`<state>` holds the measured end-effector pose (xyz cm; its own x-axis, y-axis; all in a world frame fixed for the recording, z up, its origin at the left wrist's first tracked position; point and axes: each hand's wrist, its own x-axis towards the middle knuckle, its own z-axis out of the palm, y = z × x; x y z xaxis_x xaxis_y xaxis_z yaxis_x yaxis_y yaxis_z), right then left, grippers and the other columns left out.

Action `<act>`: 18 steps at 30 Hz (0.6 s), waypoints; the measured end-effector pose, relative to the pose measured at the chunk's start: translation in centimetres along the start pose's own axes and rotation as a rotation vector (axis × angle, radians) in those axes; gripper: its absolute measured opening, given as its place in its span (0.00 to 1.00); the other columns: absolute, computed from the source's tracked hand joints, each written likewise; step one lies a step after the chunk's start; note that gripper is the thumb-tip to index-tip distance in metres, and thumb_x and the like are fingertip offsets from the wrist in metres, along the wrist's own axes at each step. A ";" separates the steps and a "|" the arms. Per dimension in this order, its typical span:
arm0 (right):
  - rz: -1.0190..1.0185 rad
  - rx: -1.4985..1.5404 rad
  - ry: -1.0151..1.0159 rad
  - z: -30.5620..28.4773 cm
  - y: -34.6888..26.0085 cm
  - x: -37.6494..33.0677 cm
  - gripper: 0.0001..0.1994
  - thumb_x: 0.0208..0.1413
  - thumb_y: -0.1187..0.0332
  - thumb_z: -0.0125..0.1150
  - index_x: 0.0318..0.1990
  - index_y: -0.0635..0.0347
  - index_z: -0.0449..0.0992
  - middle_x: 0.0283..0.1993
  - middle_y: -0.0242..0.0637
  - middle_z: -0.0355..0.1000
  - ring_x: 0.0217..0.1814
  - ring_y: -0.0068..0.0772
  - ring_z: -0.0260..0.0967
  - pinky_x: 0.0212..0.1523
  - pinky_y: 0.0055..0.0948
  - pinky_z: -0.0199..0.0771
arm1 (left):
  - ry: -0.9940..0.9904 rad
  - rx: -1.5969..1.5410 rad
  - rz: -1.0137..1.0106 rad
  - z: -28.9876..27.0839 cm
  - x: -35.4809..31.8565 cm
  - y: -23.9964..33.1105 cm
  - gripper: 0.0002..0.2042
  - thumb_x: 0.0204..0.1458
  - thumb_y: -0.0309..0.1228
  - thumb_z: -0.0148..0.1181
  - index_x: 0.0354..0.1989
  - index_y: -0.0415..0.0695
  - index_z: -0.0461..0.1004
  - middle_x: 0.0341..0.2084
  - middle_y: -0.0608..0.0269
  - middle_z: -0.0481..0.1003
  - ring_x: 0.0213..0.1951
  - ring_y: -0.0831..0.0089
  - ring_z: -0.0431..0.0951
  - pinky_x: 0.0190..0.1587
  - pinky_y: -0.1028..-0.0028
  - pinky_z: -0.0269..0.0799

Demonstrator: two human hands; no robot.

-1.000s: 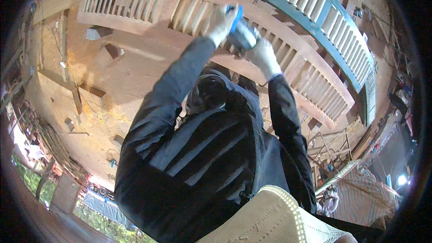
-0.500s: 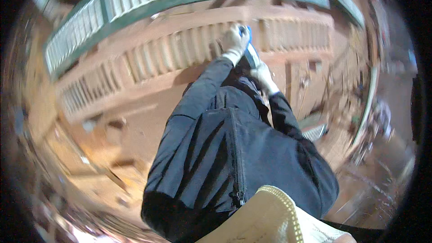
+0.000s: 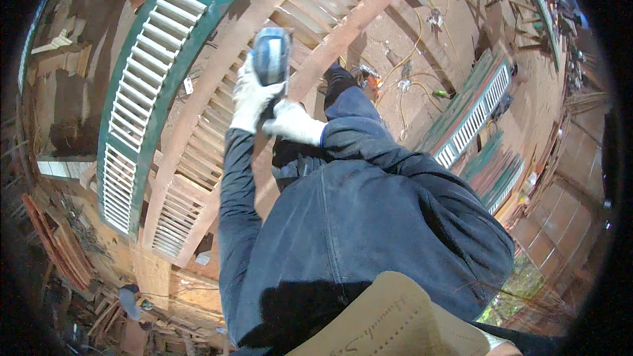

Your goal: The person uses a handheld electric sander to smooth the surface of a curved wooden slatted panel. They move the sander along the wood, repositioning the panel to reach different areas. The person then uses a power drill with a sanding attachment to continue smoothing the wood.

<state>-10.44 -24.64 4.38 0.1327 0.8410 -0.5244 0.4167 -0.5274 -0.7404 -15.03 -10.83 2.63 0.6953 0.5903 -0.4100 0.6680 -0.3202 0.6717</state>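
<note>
Gloved hands, both in white work gloves, met on one power tool (image 3: 271, 56), a grey and blue handheld machine with a rounded body, which I logged as raised above the bare wooden louvred shutter (image 3: 217, 132). My left hand (image 3: 252, 100) was wrapped round the lower part of the tool, fingers closed on its grip; my right hand (image 3: 293, 122) sat just beside and below it, closed against the tool's underside, though I could not tell how far its fingers went round. Dark blue jacket sleeves (image 3: 369, 151) ran from both hands down to the lower edge of the view. Unpainted shutter: long, slatted, lying slantwise, tool held over its upper middle stretch. Green-framed louvred shutter (image 3: 142, 89) with pale slats: lying just beside the bare one, on its left, parallel to it. Further green shutters (image 3: 471, 115): well apart, to the right, on the dirt floor (image 3: 409, 46). Yellow cable (image 3: 415, 33): looped across that floor beyond the hands. Tan cardboard-coloured piece (image 3: 395, 320): at the lower edge, near my body. Loose timber offcuts (image 3: 66, 250): stacked at the left rim.
</note>
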 end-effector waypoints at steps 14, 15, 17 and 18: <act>-0.700 -0.322 0.276 -19.5 11.0 -3.7 0.44 0.32 0.59 0.75 0.63 0.50 0.61 0.59 0.44 0.61 0.63 0.52 0.58 0.60 0.48 0.65 | -0.186 0.116 -0.190 3.3 -0.2 6.8 0.49 0.31 0.27 0.67 0.69 0.60 0.53 0.48 0.47 0.76 0.52 0.51 0.75 0.54 0.61 0.71; -0.775 -0.360 0.372 -19.3 13.3 -3.4 0.46 0.29 0.59 0.75 0.63 0.49 0.62 0.58 0.45 0.60 0.63 0.53 0.58 0.61 0.48 0.64 | -0.198 0.110 -0.162 4.7 1.1 8.9 0.48 0.32 0.30 0.67 0.69 0.60 0.53 0.48 0.46 0.75 0.52 0.51 0.75 0.54 0.61 0.71; -0.724 -0.323 0.384 -23.0 14.4 -3.8 0.36 0.32 0.65 0.70 0.56 0.46 0.67 0.56 0.42 0.62 0.61 0.50 0.59 0.59 0.47 0.64 | -0.248 0.126 -0.134 6.9 3.4 14.0 0.44 0.36 0.35 0.67 0.68 0.59 0.55 0.48 0.46 0.75 0.52 0.51 0.75 0.54 0.60 0.71; -0.720 -0.320 0.385 -24.4 15.5 -3.2 0.33 0.33 0.66 0.70 0.54 0.47 0.68 0.55 0.41 0.63 0.61 0.50 0.60 0.59 0.46 0.65 | -0.294 0.148 -0.125 7.7 4.8 16.3 0.42 0.38 0.37 0.66 0.67 0.58 0.56 0.49 0.46 0.75 0.52 0.51 0.74 0.54 0.60 0.70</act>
<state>17.54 -32.53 4.87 0.0101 0.9693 0.2459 0.7407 0.1579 -0.6530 1.27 -18.93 6.85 0.6379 0.3998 -0.6582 0.7690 -0.3760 0.5169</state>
